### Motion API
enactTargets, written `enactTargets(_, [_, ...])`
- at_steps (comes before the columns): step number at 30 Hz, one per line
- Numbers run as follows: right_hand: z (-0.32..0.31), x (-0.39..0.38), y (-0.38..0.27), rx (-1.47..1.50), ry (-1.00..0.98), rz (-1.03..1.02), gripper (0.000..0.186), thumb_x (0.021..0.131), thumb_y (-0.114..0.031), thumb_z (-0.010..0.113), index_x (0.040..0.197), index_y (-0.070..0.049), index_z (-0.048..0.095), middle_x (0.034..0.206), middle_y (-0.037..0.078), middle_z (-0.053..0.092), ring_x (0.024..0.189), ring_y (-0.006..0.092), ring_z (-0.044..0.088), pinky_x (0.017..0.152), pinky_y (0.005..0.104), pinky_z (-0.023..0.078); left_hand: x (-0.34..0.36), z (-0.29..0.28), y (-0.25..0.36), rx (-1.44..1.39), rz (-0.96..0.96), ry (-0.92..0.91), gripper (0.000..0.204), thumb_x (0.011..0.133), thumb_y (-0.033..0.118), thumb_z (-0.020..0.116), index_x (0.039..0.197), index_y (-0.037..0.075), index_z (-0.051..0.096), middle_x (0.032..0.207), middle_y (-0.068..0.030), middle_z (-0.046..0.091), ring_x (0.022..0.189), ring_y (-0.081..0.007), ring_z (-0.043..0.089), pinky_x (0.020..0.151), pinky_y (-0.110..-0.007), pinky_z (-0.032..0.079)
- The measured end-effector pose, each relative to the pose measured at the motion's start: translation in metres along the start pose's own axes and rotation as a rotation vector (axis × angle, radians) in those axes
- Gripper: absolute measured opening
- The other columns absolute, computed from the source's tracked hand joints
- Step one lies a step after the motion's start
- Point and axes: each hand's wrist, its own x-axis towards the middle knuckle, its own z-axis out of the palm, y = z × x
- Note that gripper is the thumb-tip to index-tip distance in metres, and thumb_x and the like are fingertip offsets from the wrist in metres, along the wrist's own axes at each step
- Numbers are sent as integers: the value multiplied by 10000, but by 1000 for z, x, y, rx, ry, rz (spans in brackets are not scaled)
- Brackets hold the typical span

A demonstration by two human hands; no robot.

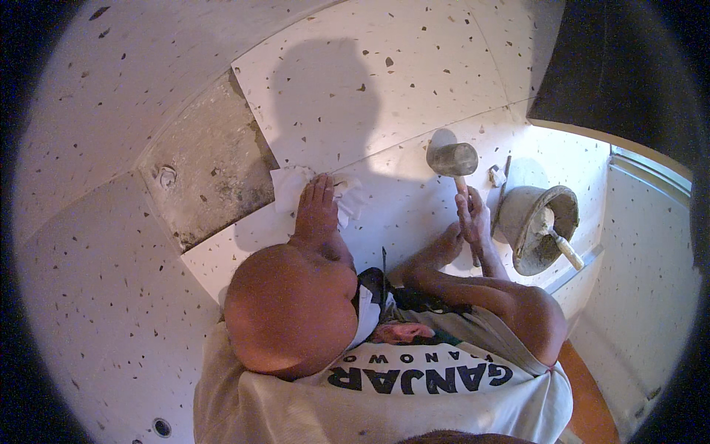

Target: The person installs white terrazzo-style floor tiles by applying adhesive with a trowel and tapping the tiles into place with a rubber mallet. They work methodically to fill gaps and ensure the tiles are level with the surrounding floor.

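The right hand [475, 212] grasps the mallet [454, 158], its handle running away from the body; to the mallet's left, the left hand [318, 211] lies flat, fingers extended, on a white cloth [291, 186].

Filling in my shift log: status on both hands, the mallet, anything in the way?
Left hand flat on white cloth. Right hand gripping mallet. Bucket with trowel right of mallet, seemingly not in the way.

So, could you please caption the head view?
Left hand on white cloth, right hand holding a mallet beside a bucket on speckled tiles.
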Motion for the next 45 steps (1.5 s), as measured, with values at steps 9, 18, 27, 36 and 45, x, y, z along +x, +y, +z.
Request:
enactTargets(9, [5,-1,-1,-55,-38,-23,494,974,-395,584,1311,-36,548,1099,269,674,1067,414,653,900,470,500,10,-24,-1,-385,-414,113,396,968,185,519,1310,-16,521,1213,-269,588,1112,-450,586,963,-502,473])
enactTargets(18, [4,-2,-7,72,-61,-26,491,986,-420,574,1273,-22,562,981,180,697,890,252,657,784,395,512,73,-33,39,-360,-28,225,553,941,232,579,1404,-25,420,1419,-274,441,1301,-444,444,1083,-530,362])
enactTargets(27, [7,-4,4,-115,24,-106,440,982,-450,559,1211,-76,585,778,156,661,687,306,651,635,442,494,84,-16,23,-35,135,-25,833,911,496,602,1553,80,272,1641,-182,128,1521,-374,87,1215,-567,87])
enactTargets(36, [6,0,1,-84,-26,-116,432,987,-406,562,1235,-53,585,908,194,681,835,309,666,736,426,507,132,-30,-15,136,19,178,797,921,491,578,1553,100,290,1636,-190,158,1515,-376,127,1212,-552,106])
enactTargets(45, [-1,3,-16,-159,-5,-181,413,994,-360,554,1266,-51,577,963,228,689,860,362,682,742,447,515,197,-56,-48,134,-19,266,821,950,520,541,1544,26,262,1628,-236,116,1517,-392,77,1212,-559,72])
